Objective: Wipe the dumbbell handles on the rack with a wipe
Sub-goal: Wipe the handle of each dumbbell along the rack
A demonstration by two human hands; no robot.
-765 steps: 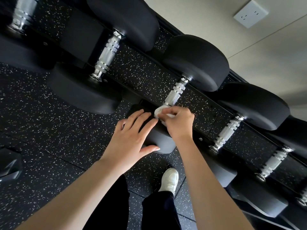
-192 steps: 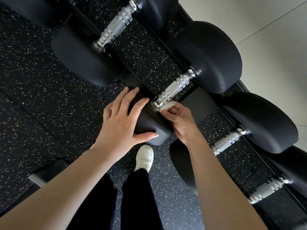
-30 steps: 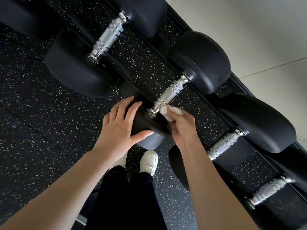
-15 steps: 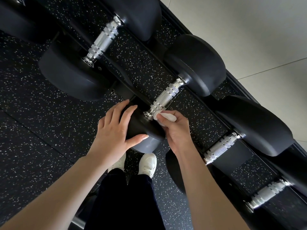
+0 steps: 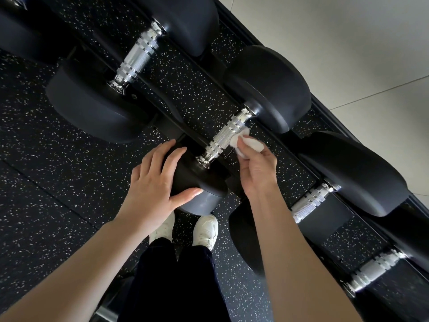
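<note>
Dumbbell handle (image 5: 226,137) under work sits mid-rack, spanning front and rear rails of rack (image 5: 255,46). Your right hand (image 5: 257,168) pinches wipe (image 5: 246,144), pressed against handle's right side near rear head. Your left hand (image 5: 154,182) lies flat, fingers spread, bracing front head (image 5: 197,180); grips nothing. Progress: this handle mid-wipe. Handles to right (image 5: 311,202) and left (image 5: 139,54) show no visible sign either way; cleaned or pending probably not determinable from this view.

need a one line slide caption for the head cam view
Right hand presses a white wipe to a chrome dumbbell handle while the left hand steadies its near head.
</note>
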